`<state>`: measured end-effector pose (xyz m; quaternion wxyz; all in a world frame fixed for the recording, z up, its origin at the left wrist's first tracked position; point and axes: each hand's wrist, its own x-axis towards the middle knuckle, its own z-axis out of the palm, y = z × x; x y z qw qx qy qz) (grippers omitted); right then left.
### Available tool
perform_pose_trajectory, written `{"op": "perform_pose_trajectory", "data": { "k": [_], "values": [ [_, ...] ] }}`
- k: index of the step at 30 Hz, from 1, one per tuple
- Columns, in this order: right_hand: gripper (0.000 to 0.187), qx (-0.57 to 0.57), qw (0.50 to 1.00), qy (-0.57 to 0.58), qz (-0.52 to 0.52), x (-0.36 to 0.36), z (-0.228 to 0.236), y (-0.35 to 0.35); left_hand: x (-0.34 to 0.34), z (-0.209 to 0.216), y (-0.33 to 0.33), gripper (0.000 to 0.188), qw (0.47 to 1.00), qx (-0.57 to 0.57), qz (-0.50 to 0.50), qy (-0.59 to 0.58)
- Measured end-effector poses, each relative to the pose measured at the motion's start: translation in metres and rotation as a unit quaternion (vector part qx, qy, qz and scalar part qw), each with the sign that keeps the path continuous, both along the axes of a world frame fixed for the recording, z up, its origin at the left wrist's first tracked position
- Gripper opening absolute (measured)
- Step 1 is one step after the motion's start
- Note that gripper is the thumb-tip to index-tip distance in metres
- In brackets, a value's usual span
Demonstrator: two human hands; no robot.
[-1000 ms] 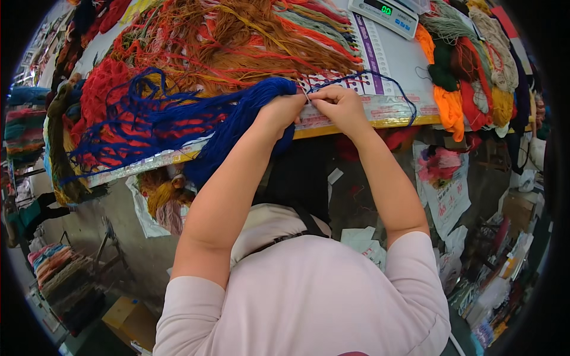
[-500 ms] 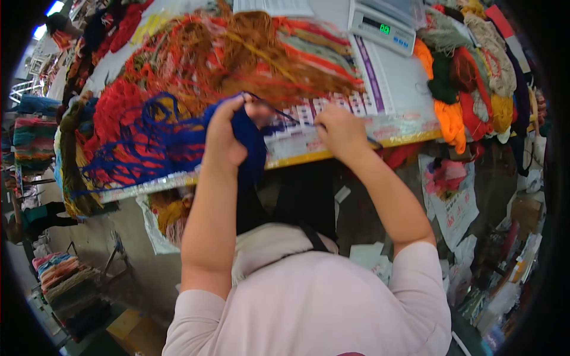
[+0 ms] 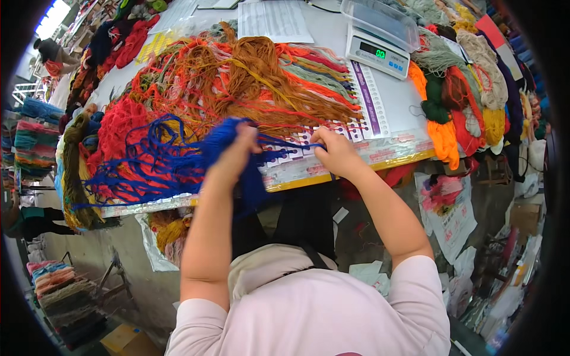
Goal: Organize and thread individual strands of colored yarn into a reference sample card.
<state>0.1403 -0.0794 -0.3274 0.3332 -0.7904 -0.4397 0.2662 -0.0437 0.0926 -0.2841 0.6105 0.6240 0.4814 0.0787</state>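
Note:
My left hand (image 3: 238, 148) is closed around a thick bundle of blue yarn (image 3: 221, 135), part of which hangs down over the table edge. From that bundle a few strands stretch rightward to my right hand (image 3: 334, 151), whose thumb and fingers pinch their end. More loose blue yarn (image 3: 142, 157) spreads in loops over the table to the left, lying on red yarn (image 3: 122, 127). Just beyond my hands is a large pile of brown and orange yarn (image 3: 255, 74). Below it, a white card with a row of holes (image 3: 297, 151) holds several threaded strands.
A digital scale (image 3: 378, 53) with a clear plastic tray stands at the far right. Skeins of orange, green and red yarn (image 3: 451, 113) hang over the table's right end. Paper sheets (image 3: 274, 22) lie at the back. The yellow table edge (image 3: 297, 183) runs before me.
The blue strands between my hands have been drawn out straighter. My left hand has turned, its back now more upward, and my right hand has moved slightly nearer to me.

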Motion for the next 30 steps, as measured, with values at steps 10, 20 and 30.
{"op": "perform_pose_trajectory", "data": {
  "k": [10,20,30],
  "values": [
    [0.011,0.044,0.997,-0.020,-0.067,-0.015,-0.003,0.002,-0.136,0.068,0.137,0.011,0.848,0.093,0.403,-0.332],
    [0.027,0.296,0.942,0.145,0.069,-0.130,0.101,0.011,-0.064,0.074,-0.050,0.031,0.883,-0.168,-0.032,-0.437],
    [0.018,0.256,0.888,0.376,0.064,-0.133,0.104,-0.005,-0.081,0.086,-0.060,0.039,0.868,-0.253,-0.045,-0.424]
  ]
}}
